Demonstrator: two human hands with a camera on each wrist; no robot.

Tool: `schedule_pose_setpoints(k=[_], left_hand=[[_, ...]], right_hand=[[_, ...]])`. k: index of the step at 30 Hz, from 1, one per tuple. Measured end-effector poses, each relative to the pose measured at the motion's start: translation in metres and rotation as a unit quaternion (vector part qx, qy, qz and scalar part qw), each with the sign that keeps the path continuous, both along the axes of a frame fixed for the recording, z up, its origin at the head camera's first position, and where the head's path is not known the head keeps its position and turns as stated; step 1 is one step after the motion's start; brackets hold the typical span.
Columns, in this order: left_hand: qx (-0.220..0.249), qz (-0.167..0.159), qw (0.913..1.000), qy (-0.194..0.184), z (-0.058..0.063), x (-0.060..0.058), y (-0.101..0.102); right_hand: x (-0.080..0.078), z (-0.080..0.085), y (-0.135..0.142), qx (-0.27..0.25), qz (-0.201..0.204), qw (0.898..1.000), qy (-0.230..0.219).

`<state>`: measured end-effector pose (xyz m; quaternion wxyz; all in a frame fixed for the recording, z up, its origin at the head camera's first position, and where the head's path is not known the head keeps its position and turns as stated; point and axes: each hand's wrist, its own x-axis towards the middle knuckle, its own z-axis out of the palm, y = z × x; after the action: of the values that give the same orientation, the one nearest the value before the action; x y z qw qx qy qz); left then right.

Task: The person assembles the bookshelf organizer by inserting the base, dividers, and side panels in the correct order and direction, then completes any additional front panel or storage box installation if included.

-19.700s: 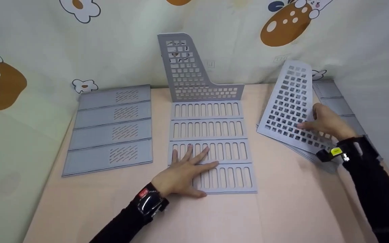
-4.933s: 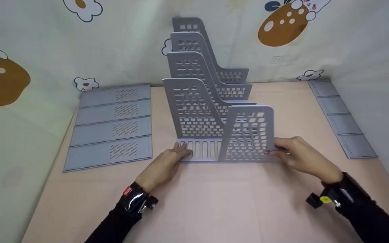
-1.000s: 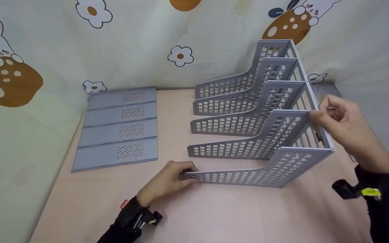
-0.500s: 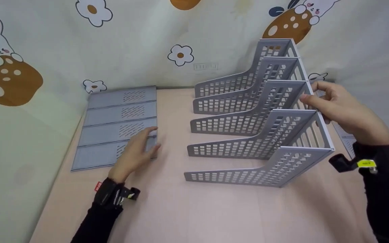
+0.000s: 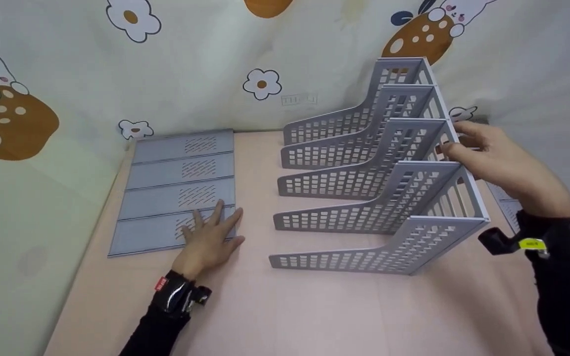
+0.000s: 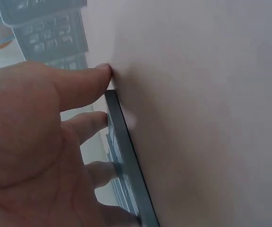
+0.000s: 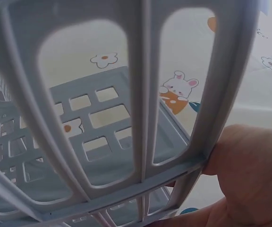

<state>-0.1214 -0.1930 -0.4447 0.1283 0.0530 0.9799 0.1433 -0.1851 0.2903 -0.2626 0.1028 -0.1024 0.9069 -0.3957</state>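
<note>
A grey desktop file organizer [image 5: 394, 198] stands on the table, its several perforated dividers joined to a slotted back panel at right. My right hand [image 5: 510, 165] grips the top edge of that back, thumb on the inner side, fingers behind. Close up in the right wrist view are the slotted back panel [image 7: 140, 94] and my right hand [image 7: 249, 175] at its edge. My left hand [image 5: 206, 244] spreads its fingers over the near right corner of a flat grey ridged panel [image 5: 149, 200]. In the left wrist view, fingertips touch the panel by its dark edge [image 6: 129, 142]; the thumb is off it.
More flat grey panelling [image 5: 505, 200] lies right of the organizer, mostly hidden behind it and my right hand. The pale pink table [image 5: 314, 316] ends at a patterned cloth backdrop [image 5: 206, 64] behind and on both sides.
My left hand has let go of the near divider's front end and moved left onto the flat panel, which has shifted slightly. My right hand has slid farther back along the organizer's top edge.
</note>
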Motion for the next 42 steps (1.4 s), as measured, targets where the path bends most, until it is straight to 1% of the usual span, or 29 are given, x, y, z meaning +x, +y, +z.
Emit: schedule_pose_setpoints(k=[3, 5, 9, 12, 16, 19, 21, 23, 26, 28, 30, 33, 34, 36, 37, 40, 42], left_hand=[[-0.007, -0.003, 1.0000, 0.005, -0.001, 0.004, 0.012], [-0.007, -0.004, 1.0000, 0.005, 0.000, 0.007, 0.019], [-0.002, -0.014, 0.9999, 0.009, 0.001, 0.014, 0.030], [0.009, -0.022, 0.9996, 0.012, 0.003, 0.018, 0.035], [0.036, -0.033, 0.9988, 0.011, 0.004, 0.022, 0.042], [0.058, -0.042, 0.9974, 0.008, 0.007, 0.025, 0.046], [0.067, -0.054, 0.9962, 0.004, 0.009, 0.026, 0.050], [0.076, -0.070, 0.9947, 0.000, 0.011, 0.027, 0.053], [0.082, -0.097, 0.9919, -0.006, 0.015, 0.028, 0.056], [0.087, -0.108, 0.9903, -0.001, 0.017, 0.027, 0.057], [0.094, -0.113, 0.9890, 0.013, 0.018, 0.025, 0.055], [0.091, -0.091, 0.9906, 0.045, 0.020, 0.019, 0.051], [0.087, -0.081, 0.9919, 0.046, 0.021, 0.015, 0.048], [0.068, -0.058, 0.9953, 0.036, 0.020, 0.007, 0.044], [0.055, -0.053, 0.9968, 0.026, 0.018, 0.003, 0.043], [0.029, -0.055, 0.9980, -0.011, 0.011, -0.005, 0.041], [0.019, -0.063, 0.9977, -0.016, 0.008, -0.005, 0.042]], right_hand=[[0.000, 0.000, 0.001, -0.007, 0.004, 1.000, 0.005], [0.000, 0.001, 0.000, -0.009, 0.001, 1.000, 0.004], [0.001, 0.007, -0.002, 0.015, -0.004, 1.000, -0.004], [0.001, 0.012, -0.004, 0.030, 0.010, 0.999, -0.014], [0.001, 0.013, -0.004, 0.043, 0.029, 0.998, -0.022], [0.001, 0.013, -0.004, 0.047, 0.031, 0.998, -0.025], [0.000, 0.013, -0.004, 0.048, 0.028, 0.998, -0.023], [0.000, 0.011, -0.003, 0.047, 0.022, 0.999, -0.011], [-0.002, 0.006, 0.000, 0.045, 0.029, 0.998, 0.015], [-0.003, 0.003, 0.003, 0.041, 0.032, 0.998, 0.025], [-0.003, 0.002, 0.005, 0.040, 0.028, 0.999, 0.022], [-0.003, 0.001, 0.004, 0.040, 0.014, 0.999, 0.018], [-0.002, 0.001, 0.003, 0.037, 0.011, 0.999, 0.019], [-0.001, 0.000, 0.002, 0.019, 0.015, 0.999, 0.029], [-0.001, -0.001, 0.001, 0.010, 0.020, 0.999, 0.036], [-0.002, -0.003, 0.001, -0.031, 0.033, 0.998, 0.054], [-0.001, -0.004, 0.003, -0.053, 0.035, 0.996, 0.060]])
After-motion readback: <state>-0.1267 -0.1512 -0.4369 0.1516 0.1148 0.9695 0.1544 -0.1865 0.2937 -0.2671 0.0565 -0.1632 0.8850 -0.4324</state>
